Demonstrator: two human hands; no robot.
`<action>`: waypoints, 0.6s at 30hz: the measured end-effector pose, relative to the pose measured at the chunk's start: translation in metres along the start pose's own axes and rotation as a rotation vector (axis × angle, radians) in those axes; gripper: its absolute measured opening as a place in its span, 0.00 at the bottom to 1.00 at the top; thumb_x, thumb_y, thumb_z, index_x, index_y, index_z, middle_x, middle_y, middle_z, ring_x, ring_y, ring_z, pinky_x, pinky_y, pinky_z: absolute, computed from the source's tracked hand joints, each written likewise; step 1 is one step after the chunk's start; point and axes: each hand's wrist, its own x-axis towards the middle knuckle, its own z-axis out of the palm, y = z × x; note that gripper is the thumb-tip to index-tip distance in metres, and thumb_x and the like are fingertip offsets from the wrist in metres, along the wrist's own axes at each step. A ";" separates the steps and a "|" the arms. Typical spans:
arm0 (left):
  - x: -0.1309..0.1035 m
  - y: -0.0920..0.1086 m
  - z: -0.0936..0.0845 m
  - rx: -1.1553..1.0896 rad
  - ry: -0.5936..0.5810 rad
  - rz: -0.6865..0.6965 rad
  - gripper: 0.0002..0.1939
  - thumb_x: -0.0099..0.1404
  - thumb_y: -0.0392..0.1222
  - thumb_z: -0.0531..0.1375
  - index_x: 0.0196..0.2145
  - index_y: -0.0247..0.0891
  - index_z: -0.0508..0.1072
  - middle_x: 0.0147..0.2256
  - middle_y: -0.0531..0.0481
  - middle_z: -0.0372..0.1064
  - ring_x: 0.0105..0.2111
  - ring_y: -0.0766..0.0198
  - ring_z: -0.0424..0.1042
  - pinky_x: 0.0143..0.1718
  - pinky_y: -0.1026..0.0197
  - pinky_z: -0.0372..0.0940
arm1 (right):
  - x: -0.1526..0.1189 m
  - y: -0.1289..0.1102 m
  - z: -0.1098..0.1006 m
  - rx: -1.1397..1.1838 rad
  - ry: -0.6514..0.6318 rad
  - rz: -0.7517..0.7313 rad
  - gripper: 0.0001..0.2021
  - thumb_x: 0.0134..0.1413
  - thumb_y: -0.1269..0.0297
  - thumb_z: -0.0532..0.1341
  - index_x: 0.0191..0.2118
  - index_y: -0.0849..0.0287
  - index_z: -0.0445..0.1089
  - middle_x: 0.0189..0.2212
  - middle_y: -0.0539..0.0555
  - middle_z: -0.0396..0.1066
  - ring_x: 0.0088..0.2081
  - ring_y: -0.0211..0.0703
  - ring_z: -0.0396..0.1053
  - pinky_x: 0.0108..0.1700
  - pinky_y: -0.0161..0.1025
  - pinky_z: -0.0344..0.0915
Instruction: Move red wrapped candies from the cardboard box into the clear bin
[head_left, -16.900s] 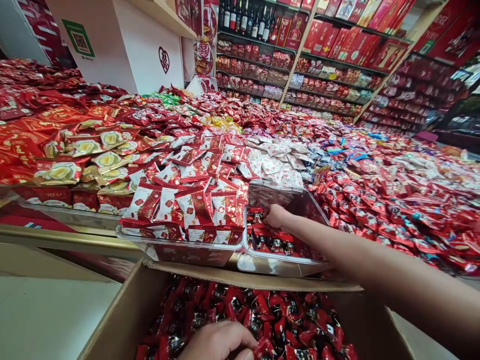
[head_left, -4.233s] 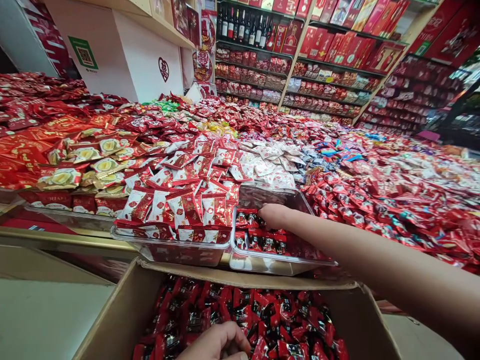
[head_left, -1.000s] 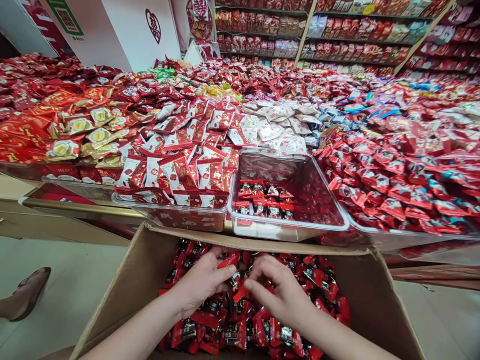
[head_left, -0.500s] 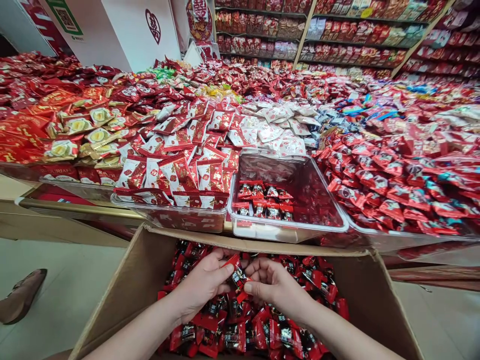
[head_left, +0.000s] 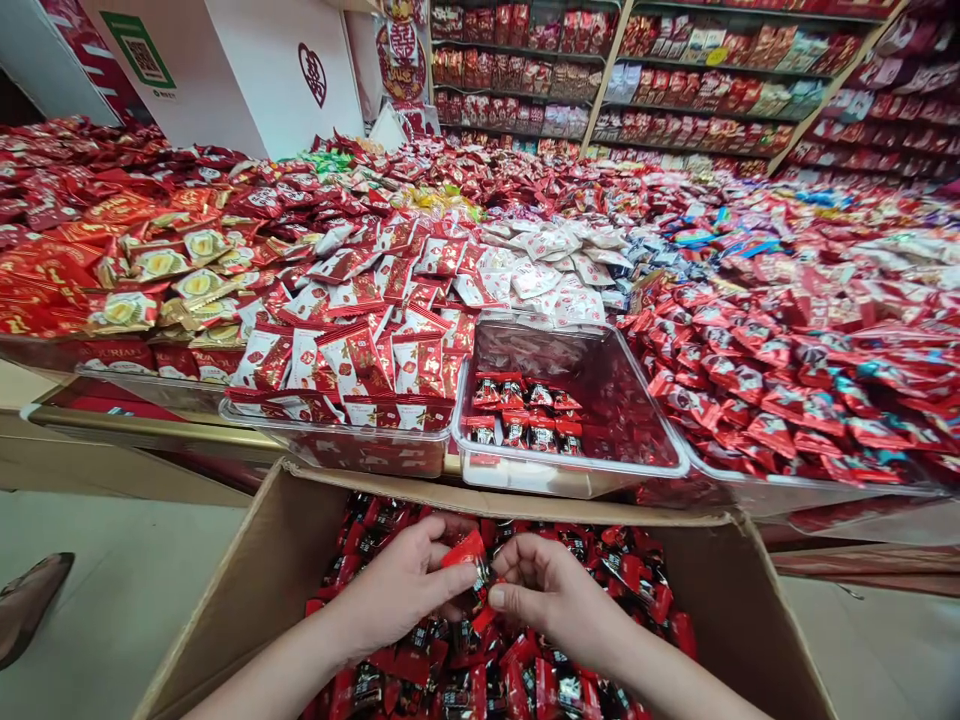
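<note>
Above the open cardboard box (head_left: 225, 600), my left hand (head_left: 420, 580) pinches a red and black wrapped candy (head_left: 477, 578) between thumb and fingers. My right hand (head_left: 536, 590) has its fingers curled and closed at the candy's right and lower end. Many candies of the same kind (head_left: 465, 690) lie in the box under both hands. Just beyond the box, a clear plastic bin (head_left: 570, 475) holds short rows of these candies at its left side.
Heaped candies in clear bins spread across the counter, with red and white packets (head_left: 352, 365) left of the bin and red ones (head_left: 750, 380) right. Shelves (head_left: 525, 85) stand behind. A person's foot (head_left: 30, 605) is at the lower left.
The view has shifted slightly, so the counter sits a little lower in the picture. The candy has turned a little between my hands, and its red wrapper end shows more.
</note>
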 end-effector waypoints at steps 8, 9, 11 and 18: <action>-0.008 0.013 -0.006 -0.170 -0.019 -0.047 0.22 0.58 0.58 0.50 0.36 0.34 0.65 0.32 0.45 0.72 0.30 0.62 0.69 0.32 0.61 0.60 | -0.041 -0.091 -0.025 -0.284 0.147 -0.292 0.04 0.44 0.64 0.60 0.30 0.55 0.65 0.22 0.51 0.64 0.24 0.38 0.60 0.25 0.35 0.57; -0.005 0.009 -0.006 -0.160 0.010 -0.069 0.21 0.57 0.57 0.52 0.35 0.34 0.64 0.31 0.45 0.72 0.29 0.63 0.69 0.32 0.62 0.60 | -0.039 -0.105 -0.031 -0.268 0.209 -0.337 0.05 0.43 0.64 0.61 0.29 0.55 0.65 0.22 0.51 0.65 0.24 0.39 0.61 0.24 0.35 0.58; 0.000 0.001 -0.007 -0.144 0.044 -0.119 0.21 0.54 0.58 0.55 0.33 0.35 0.64 0.30 0.46 0.72 0.28 0.65 0.69 0.29 0.64 0.58 | -0.023 -0.128 -0.043 -0.261 0.309 -0.383 0.06 0.40 0.65 0.63 0.26 0.56 0.65 0.20 0.50 0.65 0.23 0.38 0.61 0.23 0.35 0.57; 0.009 -0.024 -0.007 -0.028 -0.024 -0.110 0.25 0.48 0.61 0.58 0.33 0.36 0.65 0.26 0.52 0.69 0.23 0.69 0.66 0.23 0.68 0.52 | 0.064 -0.138 -0.059 -0.315 0.240 0.096 0.09 0.33 0.74 0.64 0.16 0.60 0.62 0.08 0.47 0.62 0.13 0.30 0.55 0.14 0.29 0.47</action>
